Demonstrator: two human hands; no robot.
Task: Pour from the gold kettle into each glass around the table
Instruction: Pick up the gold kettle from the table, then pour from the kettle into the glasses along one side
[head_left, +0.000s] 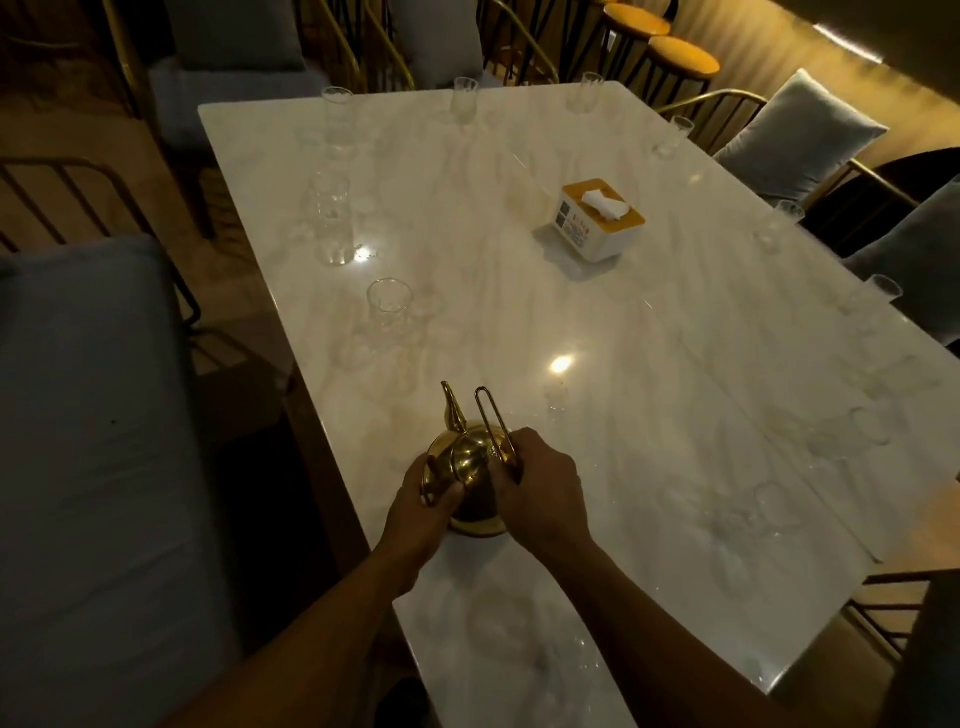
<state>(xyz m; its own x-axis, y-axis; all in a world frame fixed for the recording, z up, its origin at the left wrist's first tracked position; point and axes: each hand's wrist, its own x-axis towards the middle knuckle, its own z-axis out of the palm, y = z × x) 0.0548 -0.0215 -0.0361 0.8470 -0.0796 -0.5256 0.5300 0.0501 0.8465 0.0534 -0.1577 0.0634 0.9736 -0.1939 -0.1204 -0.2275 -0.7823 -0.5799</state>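
Observation:
The gold kettle (470, 457) stands on the white marble table (649, 332) near its left front edge, spout pointing away from me. My left hand (423, 512) grips its side handle. My right hand (540, 486) holds the base of the tall wire loop handle. Clear glasses stand around the table's rim: the nearest one (388, 304) ahead of the kettle, a taller one (332, 221) behind it, another at the far left corner (337, 114), and several more along the far and right edges. They are faint in the dim light.
A white tissue box with an orange top (597, 218) sits right of the table's middle. Grey cushioned chairs with gold frames surround the table, one close at my left (88, 415). Two round stools (680, 57) stand at the back.

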